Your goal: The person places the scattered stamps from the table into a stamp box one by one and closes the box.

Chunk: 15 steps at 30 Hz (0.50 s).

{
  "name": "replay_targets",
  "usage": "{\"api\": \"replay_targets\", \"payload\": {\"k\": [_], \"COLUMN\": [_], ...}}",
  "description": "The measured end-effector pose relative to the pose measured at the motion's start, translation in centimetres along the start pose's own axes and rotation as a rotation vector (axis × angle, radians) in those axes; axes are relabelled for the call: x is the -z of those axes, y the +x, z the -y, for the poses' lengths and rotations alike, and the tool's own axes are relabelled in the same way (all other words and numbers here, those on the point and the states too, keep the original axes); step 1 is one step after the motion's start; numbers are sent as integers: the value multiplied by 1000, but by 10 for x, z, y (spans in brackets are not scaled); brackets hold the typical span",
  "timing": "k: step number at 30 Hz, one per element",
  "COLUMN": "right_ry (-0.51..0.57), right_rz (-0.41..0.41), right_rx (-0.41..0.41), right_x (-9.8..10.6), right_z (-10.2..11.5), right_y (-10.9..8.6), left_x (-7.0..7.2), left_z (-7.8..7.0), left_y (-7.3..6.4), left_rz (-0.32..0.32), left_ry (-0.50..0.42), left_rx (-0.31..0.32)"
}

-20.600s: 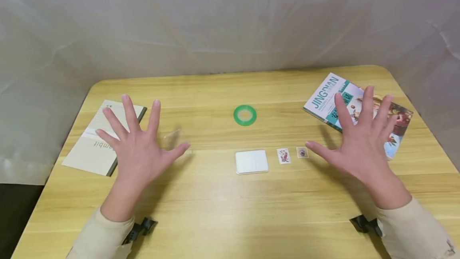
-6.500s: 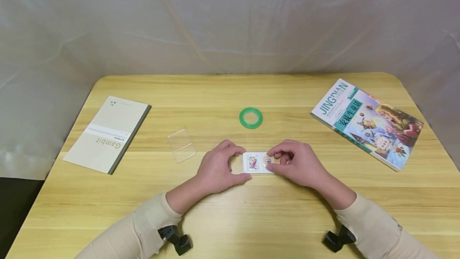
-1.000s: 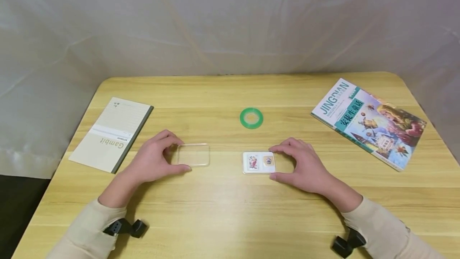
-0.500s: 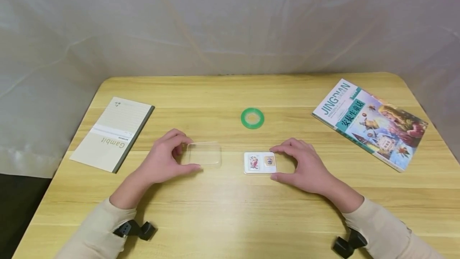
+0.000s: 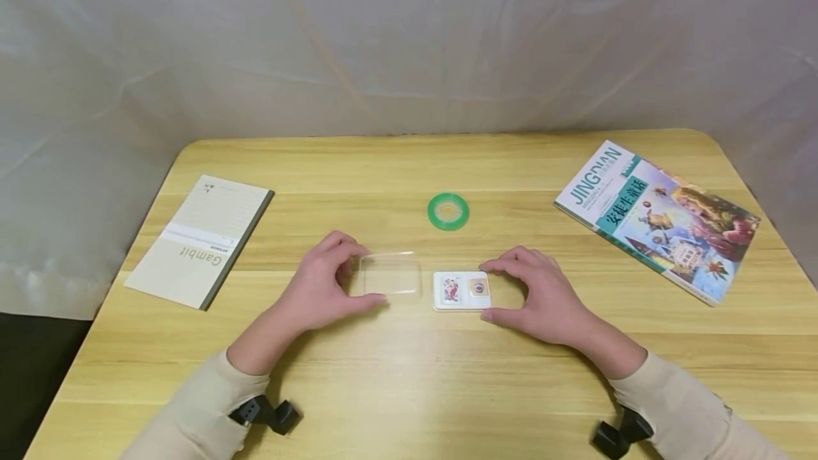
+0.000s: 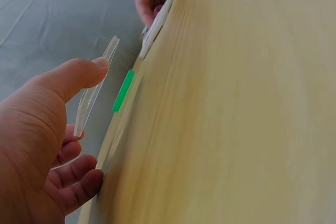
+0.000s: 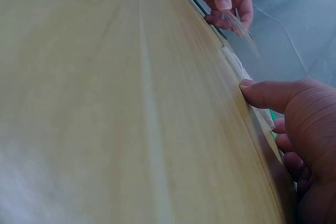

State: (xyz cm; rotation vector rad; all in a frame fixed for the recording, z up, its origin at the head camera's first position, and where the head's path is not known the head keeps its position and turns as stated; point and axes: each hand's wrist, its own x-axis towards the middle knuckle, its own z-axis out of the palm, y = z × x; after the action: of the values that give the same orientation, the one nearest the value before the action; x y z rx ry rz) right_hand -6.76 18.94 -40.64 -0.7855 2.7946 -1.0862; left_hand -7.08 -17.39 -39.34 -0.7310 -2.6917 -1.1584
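Observation:
My left hand (image 5: 326, 286) pinches a clear plastic lid (image 5: 391, 275) by its two long edges, thumb in front and fingers behind. In the left wrist view the lid (image 6: 94, 90) hangs above the table, tilted, apart from everything else. Just right of it lies a shallow white case (image 5: 451, 306) on the table. Two small stamps sit in the case side by side: a floral stamp (image 5: 451, 290) on the left and a tan stamp (image 5: 478, 287) on the right. The right hand (image 5: 543, 297) grips the case's right end between thumb and fingers.
A green tape roll (image 5: 448, 211) lies behind the case. At the left is a Gambit notebook (image 5: 198, 241), at the right a colourful book (image 5: 658, 222). A grey sheet (image 5: 409, 41) hangs behind the wooden table (image 5: 383, 389).
Since a second ago the left hand has carried the clear lid rightward, close to the case. Earlier, the stamps lay on the table and then went into the case. The right hand stays put.

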Motion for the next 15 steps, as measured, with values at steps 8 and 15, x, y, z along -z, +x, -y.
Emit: {"api": "replay_targets", "payload": {"k": [8, 15], "right_ry": [-5, -5], "right_rz": [-5, -2], "right_rx": [5, 3], "right_x": [0, 0], "right_z": [1, 1], "right_y": [0, 0], "left_x": [-19, -35], "left_z": [-12, -24], "left_y": [6, 12], "left_rz": [-2, -9], "left_ry": [-6, -8], "left_rx": [2, 15]}}
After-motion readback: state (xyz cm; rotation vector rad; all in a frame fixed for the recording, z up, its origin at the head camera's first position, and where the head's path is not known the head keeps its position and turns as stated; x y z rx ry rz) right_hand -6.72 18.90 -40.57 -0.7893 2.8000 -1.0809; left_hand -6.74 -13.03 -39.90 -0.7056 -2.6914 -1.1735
